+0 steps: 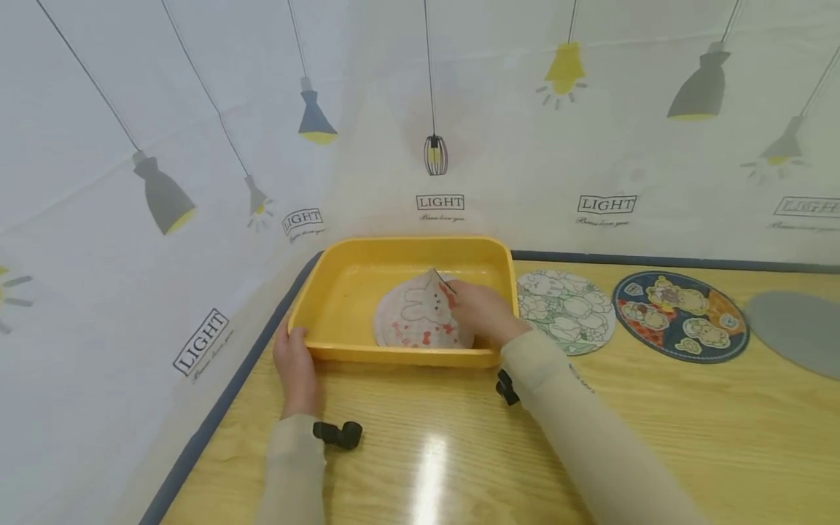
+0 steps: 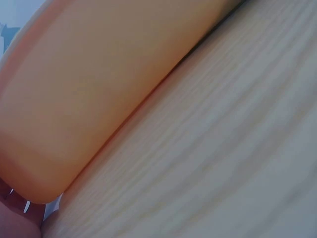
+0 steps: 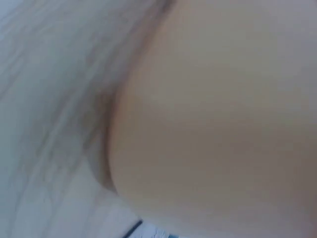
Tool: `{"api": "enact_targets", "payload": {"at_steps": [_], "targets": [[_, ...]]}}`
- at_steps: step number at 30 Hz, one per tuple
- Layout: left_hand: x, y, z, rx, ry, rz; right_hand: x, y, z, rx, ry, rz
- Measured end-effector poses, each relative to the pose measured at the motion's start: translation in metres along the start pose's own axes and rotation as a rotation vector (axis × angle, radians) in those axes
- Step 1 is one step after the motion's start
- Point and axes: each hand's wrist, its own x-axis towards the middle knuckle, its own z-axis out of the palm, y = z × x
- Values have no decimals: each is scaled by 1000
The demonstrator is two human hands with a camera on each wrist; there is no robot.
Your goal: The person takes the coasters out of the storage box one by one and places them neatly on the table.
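Note:
A yellow plastic tray (image 1: 341, 292) with raised walls sits on the wooden table. My left hand (image 1: 295, 368) grips its near left corner, the thumb at the rim and the fingers along the outside. Inside the tray is a round pale mat (image 1: 413, 313) with a rabbit and red prints, its upper edge lifted and bent. My right hand (image 1: 482, 310) reaches over the tray's right side and pinches the mat's right edge; some fingertips are hidden. The tray's outer wall (image 2: 89, 84) fills much of the left wrist view. In the right wrist view the tray (image 3: 213, 124) is blurred.
Right of the tray lie a round mat with green line drawings (image 1: 567, 313), a dark blue round mat with cartoon bears (image 1: 682, 317) and a plain grey round mat (image 1: 797, 328). Behind the table (image 1: 407, 430) hangs a cloth printed with lamps (image 1: 512, 160).

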Motion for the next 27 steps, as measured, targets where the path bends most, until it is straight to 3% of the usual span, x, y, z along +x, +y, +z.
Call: {"api": "enact_targets", "payload": {"at_steps": [7, 14, 18, 27], "targets": [[1, -1, 1, -39, 21, -2, -4, 2, -6, 164, -81, -68], [-1, -5, 5, -44, 40, -14, -14, 11, -12, 602, -70, -123], [-2, -5, 7, -55, 47, -12, -21, 13, -14, 760, -83, -115], [0, -2, 6, -34, 97, -6, -36, 8, -21, 924, -34, -62]]}}
